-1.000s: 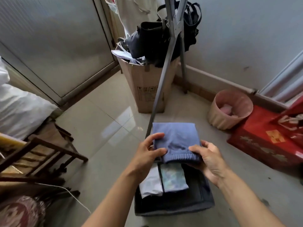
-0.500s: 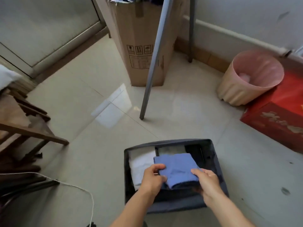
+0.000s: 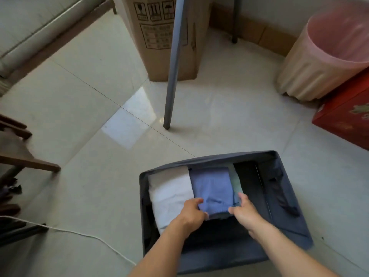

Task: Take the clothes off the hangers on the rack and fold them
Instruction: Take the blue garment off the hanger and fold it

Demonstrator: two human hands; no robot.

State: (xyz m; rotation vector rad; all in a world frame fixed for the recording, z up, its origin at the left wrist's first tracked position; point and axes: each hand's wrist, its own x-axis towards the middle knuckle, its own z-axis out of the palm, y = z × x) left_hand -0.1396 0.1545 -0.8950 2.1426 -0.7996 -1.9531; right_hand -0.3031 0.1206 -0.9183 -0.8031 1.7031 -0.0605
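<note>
Setting: a home, likely a balcony or utility corner. Evidence: glossy tile floor (image 3: pixel 83 108), grey rack leg (image 3: pixel 172 62) beside a cardboard box (image 3: pixel 159 37), pink bin (image 3: pixel 327 50), red box (image 3: pixel 347 118), fabric bin (image 3: pixel 287 222) holding folded clothes (image 3: pixel 211 186), wooden furniture legs (image 3: pixel 30 162) at left.

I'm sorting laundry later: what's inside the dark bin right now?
In the bin: a folded white cloth on the left, a blue garment held by both hands, a patterned piece peeking beside it. Whatever lies beneath is covered.
</note>
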